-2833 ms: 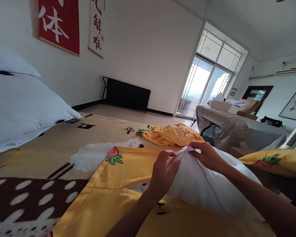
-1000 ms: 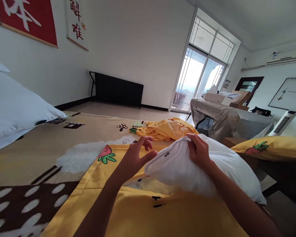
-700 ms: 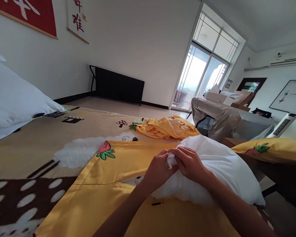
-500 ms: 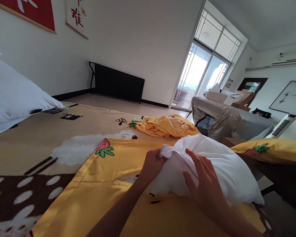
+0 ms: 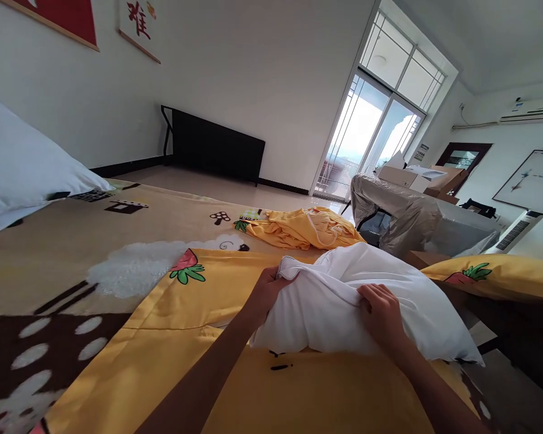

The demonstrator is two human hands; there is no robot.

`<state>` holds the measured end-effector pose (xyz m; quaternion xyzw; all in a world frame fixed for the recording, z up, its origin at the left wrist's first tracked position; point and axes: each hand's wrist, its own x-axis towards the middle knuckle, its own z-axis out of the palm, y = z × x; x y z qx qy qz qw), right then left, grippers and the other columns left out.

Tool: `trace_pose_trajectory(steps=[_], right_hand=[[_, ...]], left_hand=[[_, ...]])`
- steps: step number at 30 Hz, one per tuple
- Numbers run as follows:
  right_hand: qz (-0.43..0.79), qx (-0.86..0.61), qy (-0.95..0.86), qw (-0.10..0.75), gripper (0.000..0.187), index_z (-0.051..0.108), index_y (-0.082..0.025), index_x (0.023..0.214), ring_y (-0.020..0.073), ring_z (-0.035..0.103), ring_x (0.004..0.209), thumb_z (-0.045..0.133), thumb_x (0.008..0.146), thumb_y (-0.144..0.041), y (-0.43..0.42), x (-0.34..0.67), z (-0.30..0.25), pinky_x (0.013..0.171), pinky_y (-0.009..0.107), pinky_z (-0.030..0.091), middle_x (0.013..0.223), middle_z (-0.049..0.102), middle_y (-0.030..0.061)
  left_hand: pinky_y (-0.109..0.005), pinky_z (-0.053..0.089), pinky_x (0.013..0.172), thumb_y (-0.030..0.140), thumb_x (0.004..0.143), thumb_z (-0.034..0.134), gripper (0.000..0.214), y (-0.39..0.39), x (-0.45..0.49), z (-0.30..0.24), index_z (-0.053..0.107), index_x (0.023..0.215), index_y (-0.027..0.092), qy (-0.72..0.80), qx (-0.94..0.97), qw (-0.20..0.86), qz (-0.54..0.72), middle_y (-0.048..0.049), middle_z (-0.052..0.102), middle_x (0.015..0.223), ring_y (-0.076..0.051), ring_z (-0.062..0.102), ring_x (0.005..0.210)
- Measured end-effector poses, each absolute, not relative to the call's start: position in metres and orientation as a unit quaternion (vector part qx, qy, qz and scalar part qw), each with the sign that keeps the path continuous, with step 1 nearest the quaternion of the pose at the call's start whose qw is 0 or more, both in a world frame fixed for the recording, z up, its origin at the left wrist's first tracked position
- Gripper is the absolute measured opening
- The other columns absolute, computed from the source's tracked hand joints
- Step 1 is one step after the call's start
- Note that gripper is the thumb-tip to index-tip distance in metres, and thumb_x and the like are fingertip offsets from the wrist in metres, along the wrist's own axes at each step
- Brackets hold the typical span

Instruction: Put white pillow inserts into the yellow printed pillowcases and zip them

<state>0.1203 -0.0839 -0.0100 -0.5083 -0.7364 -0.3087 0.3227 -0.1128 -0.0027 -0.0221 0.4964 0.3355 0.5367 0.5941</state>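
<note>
A white pillow [image 5: 411, 301] lies on a yellow pillowcase [image 5: 335, 386] spread over the bed. My left hand [image 5: 269, 292] pinches the pillow's near left corner, fingers closed on the white cloth. Farther right, my right hand [image 5: 382, 310] is closed on a fold along the pillow's edge, and the cloth between the hands is drawn taut. The case has a printed strawberry [image 5: 187, 265] at its far left corner and a dark mark beside the pillow. Part of the case is hidden under the pillow and my forearms.
Crumpled yellow cloth [image 5: 308, 228] lies beyond the pillow. Another white pillow [image 5: 22, 157] is at the left on the patterned blanket [image 5: 163, 223]. At right, a yellow pillow [image 5: 502, 274] rests on a dark surface. A plastic-wrapped sofa [image 5: 393, 211] stands behind.
My right hand has gone from open fingers over the pillow to closed on its edge. My left hand has shifted slightly left, stretching the corner out.
</note>
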Motion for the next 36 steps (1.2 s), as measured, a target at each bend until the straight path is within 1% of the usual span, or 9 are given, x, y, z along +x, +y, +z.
trace_pose_trajectory(steps=[7,10,13,18,22,26,30,34,36], right_hand=[[-0.331,-0.587,-0.683,0.280,0.021,0.053,-0.020,0.063,0.0156,0.051,0.052,0.041,0.073,-0.006,-0.052,0.125,0.000,0.054,0.027,0.033,0.053,0.058,0.0001],[-0.397,-0.528,-0.658,0.362,0.022,0.059,-0.018,0.082,0.0200,0.059,0.074,0.042,0.076,-0.005,-0.072,0.096,-0.001,0.071,0.033,0.040,0.078,0.066,0.0057],[-0.331,-0.465,-0.683,0.455,0.034,0.053,-0.017,0.110,0.0234,0.056,0.103,0.041,0.080,-0.007,-0.100,0.054,-0.005,0.086,0.039,0.041,0.109,0.062,0.0112],[-0.232,-0.467,-0.739,0.427,0.045,0.037,-0.016,0.133,0.0259,0.039,0.128,0.044,0.089,-0.025,-0.071,0.034,0.000,0.102,0.047,0.030,0.131,0.050,0.0146],[-0.086,-0.469,-0.820,0.316,0.036,0.045,-0.022,0.127,0.0206,0.054,0.113,0.038,0.094,-0.034,-0.021,0.056,0.010,0.100,0.042,0.033,0.117,0.063,0.0075],[-0.045,-0.486,-0.833,0.259,0.028,0.058,-0.022,0.102,0.0192,0.062,0.082,0.039,0.093,-0.042,-0.009,0.057,0.007,0.072,0.029,0.044,0.091,0.069,0.0048],[-0.079,-0.482,-0.826,0.281,0.029,0.054,-0.020,0.077,0.0159,0.057,0.061,0.039,0.093,-0.040,-0.015,0.056,0.002,0.060,0.025,0.040,0.065,0.061,0.0011],[-0.174,-0.485,-0.772,0.374,0.030,0.051,-0.020,0.071,0.0140,0.051,0.051,0.040,0.092,-0.039,-0.020,0.084,0.016,0.055,0.025,0.038,0.057,0.054,-0.0002],[-0.257,-0.496,-0.717,0.417,0.033,0.048,-0.021,0.066,0.0137,0.046,0.047,0.041,0.091,-0.041,-0.021,0.106,0.032,0.051,0.027,0.036,0.051,0.049,-0.0006]], left_hand=[[-0.023,0.039,0.056,0.044,0.048,0.081,0.041,-0.008,-0.110,-0.016,0.068,0.073,0.013,0.311,0.440,0.671,0.509,-0.0010,0.062,0.062,-0.015,0.054,0.061],[-0.023,0.039,0.055,0.047,0.049,0.080,0.044,-0.007,-0.111,-0.013,0.065,0.073,0.014,0.348,0.389,0.672,0.525,0.0004,0.060,0.059,-0.014,0.054,0.058],[-0.024,0.039,0.053,0.048,0.050,0.079,0.045,-0.007,-0.111,-0.011,0.062,0.076,0.015,0.360,0.369,0.675,0.529,0.0003,0.060,0.060,-0.014,0.053,0.056],[-0.024,0.037,0.053,0.050,0.057,0.071,0.042,-0.008,-0.113,-0.011,0.063,0.074,0.013,0.331,0.434,0.659,0.518,-0.0003,0.059,0.061,-0.013,0.051,0.055],[-0.022,0.033,0.053,0.044,0.059,0.068,0.034,-0.006,-0.116,-0.011,0.063,0.069,0.012,0.324,0.471,0.623,0.534,0.0011,0.057,0.060,-0.012,0.048,0.057],[-0.022,0.035,0.057,0.038,0.069,0.060,0.026,-0.008,-0.120,-0.006,0.065,0.073,0.013,0.330,0.543,0.542,0.550,0.0014,0.058,0.062,-0.013,0.050,0.061],[-0.021,0.035,0.054,0.036,0.072,0.060,0.023,-0.019,-0.129,0.008,0.064,0.068,0.013,0.330,0.606,0.476,0.545,0.0008,0.059,0.061,-0.013,0.052,0.060],[-0.025,0.045,0.069,0.036,0.076,0.055,0.023,-0.021,-0.147,0.023,0.063,0.080,0.014,0.287,0.568,0.438,0.635,-0.0049,0.068,0.080,-0.018,0.062,0.077],[-0.025,0.044,0.068,0.032,0.077,0.050,0.019,-0.014,-0.154,0.022,0.059,0.076,0.015,0.320,0.576,0.382,0.648,-0.0032,0.065,0.069,-0.017,0.061,0.071]])
